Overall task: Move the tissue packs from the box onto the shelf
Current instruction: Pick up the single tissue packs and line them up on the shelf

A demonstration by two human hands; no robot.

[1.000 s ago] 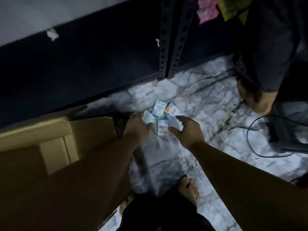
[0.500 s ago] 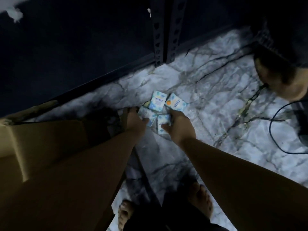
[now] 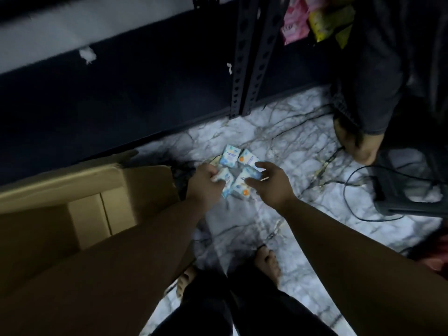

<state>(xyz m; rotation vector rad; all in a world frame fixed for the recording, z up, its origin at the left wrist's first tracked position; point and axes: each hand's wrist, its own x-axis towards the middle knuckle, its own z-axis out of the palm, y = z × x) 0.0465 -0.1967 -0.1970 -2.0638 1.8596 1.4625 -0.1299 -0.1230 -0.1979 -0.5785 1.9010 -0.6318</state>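
My only view is the head camera, looking steeply down from standing height, past both forearms to the marble floor (image 3: pixel 278 146) and shelf (image 3: pixel 252 57).

**Hands reach for tissue packs scattered on marble floor**

Seen from above in dim light, a person's left hand (image 3: pixel 206 184) closes its fingers on a tissue pack (image 3: pixel 226 181) while the right hand (image 3: pixel 268 184) spreads, fingers apart, over a neighbouring pack (image 3: pixel 242 186). Two more packs (image 3: pixel 229 159) lie just beyond on the veined marble floor (image 3: pixel 278 141). An open cardboard box (image 3: pixel 97 197) stands at the left, beside a dark metal shelf upright (image 3: pixel 252 57). A second person's leg (image 3: pixel 363 93) appears at right, near a black cable (image 3: pixel 349 190). Bare feet (image 3: pixel 266 263) show below.
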